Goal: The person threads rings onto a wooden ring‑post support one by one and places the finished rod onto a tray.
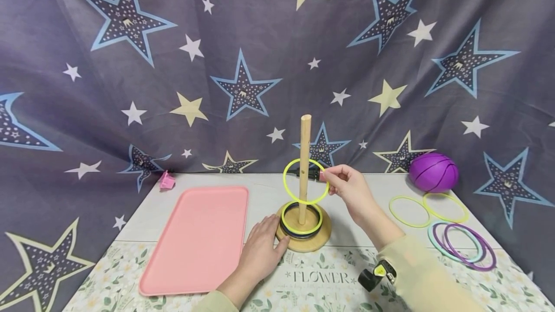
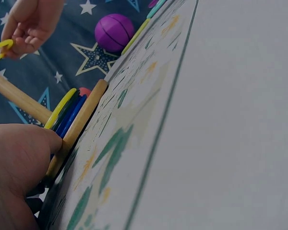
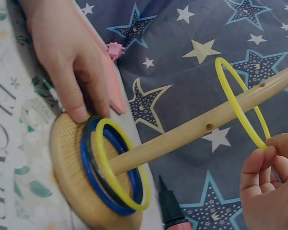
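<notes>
My right hand [image 1: 350,190] pinches a yellow ring [image 3: 237,108] between thumb and fingertips. This ring encircles the upright wooden peg [image 3: 177,135] partway up, well above the round wooden base [image 1: 327,235]. Around the foot of the peg lies a small stack: another yellow ring [image 3: 108,177] on top, a black ring [image 3: 92,160] beneath it and blue [image 3: 89,175] at the bottom. At the base's left side rests my left hand [image 1: 262,247], its thumb and fingertips against the wood and its fingers loosely extended.
A pink tray [image 1: 197,240] lies to the left, with a small pink object [image 1: 166,181] behind it. On the right are loose yellow rings [image 1: 409,212], a teal ring [image 1: 433,242], purple rings [image 1: 490,254] and a purple ball [image 1: 433,172]. A black-tipped pump [image 3: 169,203] lies behind the peg.
</notes>
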`<state>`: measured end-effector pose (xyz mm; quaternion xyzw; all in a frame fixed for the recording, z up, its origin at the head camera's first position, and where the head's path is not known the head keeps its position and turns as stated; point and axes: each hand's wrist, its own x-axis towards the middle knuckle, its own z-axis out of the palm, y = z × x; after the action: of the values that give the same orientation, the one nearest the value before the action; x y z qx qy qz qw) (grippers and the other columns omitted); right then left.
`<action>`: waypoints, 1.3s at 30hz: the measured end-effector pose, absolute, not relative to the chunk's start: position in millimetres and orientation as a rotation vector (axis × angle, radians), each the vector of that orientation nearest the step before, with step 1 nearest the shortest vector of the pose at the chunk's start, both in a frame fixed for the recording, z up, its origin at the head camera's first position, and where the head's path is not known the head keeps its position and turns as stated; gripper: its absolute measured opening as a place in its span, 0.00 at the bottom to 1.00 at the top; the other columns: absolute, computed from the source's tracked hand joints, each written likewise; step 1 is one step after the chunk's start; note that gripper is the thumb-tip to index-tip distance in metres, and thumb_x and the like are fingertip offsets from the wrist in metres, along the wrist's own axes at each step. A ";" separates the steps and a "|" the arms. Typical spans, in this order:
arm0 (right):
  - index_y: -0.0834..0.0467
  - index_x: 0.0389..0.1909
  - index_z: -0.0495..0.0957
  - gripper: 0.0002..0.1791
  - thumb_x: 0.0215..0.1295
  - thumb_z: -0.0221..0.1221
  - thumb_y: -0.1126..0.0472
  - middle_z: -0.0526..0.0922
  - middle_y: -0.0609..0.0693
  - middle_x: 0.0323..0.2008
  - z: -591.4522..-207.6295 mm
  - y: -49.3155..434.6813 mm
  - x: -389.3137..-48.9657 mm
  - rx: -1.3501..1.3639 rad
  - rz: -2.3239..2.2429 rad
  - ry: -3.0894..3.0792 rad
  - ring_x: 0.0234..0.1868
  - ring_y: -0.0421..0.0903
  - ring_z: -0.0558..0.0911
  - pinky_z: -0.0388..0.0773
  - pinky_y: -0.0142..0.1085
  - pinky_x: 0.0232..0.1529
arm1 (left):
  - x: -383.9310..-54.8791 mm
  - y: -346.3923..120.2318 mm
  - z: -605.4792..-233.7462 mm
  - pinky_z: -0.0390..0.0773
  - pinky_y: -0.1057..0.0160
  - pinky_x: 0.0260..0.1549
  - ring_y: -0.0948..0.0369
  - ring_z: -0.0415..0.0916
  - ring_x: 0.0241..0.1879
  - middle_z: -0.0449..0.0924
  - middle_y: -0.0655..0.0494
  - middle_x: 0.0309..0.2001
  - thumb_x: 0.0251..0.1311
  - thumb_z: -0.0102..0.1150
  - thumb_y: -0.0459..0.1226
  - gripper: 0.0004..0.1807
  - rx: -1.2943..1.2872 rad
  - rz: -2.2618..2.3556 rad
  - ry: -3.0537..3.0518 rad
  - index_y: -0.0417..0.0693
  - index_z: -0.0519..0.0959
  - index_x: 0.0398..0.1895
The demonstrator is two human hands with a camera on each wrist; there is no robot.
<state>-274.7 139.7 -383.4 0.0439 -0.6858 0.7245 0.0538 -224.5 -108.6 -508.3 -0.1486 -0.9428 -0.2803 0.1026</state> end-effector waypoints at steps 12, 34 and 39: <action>0.69 0.47 0.83 0.05 0.78 0.64 0.70 0.79 0.46 0.28 -414.3 137.0 -276.1 0.089 2.172 -2.123 0.28 0.39 0.77 0.82 0.29 0.33 | -224.9 -109.5 -508.7 0.56 0.38 0.83 0.38 0.63 0.81 0.69 0.34 0.79 0.79 0.65 0.47 0.37 -0.434 -0.825 -2.788 0.30 0.70 0.79; 0.72 0.49 0.82 0.08 0.78 0.63 0.70 0.80 0.52 0.30 -454.1 131.1 -275.5 -0.030 2.058 -2.304 0.28 0.43 0.78 0.83 0.32 0.32 | -225.9 -110.2 -508.4 0.56 0.37 0.83 0.38 0.63 0.81 0.69 0.35 0.80 0.79 0.64 0.47 0.37 -0.448 -0.823 -2.785 0.31 0.70 0.80; 0.71 0.48 0.82 0.07 0.77 0.63 0.70 0.82 0.54 0.32 -457.3 131.2 -275.7 -0.061 2.050 -2.337 0.29 0.43 0.78 0.81 0.32 0.32 | -225.8 -109.8 -507.1 0.56 0.37 0.83 0.38 0.63 0.81 0.68 0.34 0.80 0.79 0.64 0.47 0.37 -0.445 -0.827 -2.786 0.31 0.70 0.80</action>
<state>-275.7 131.2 -457.3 -0.0196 -0.7515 0.6592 0.0161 -225.8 -109.8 -507.1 -0.1505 -0.9428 -0.2800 0.1005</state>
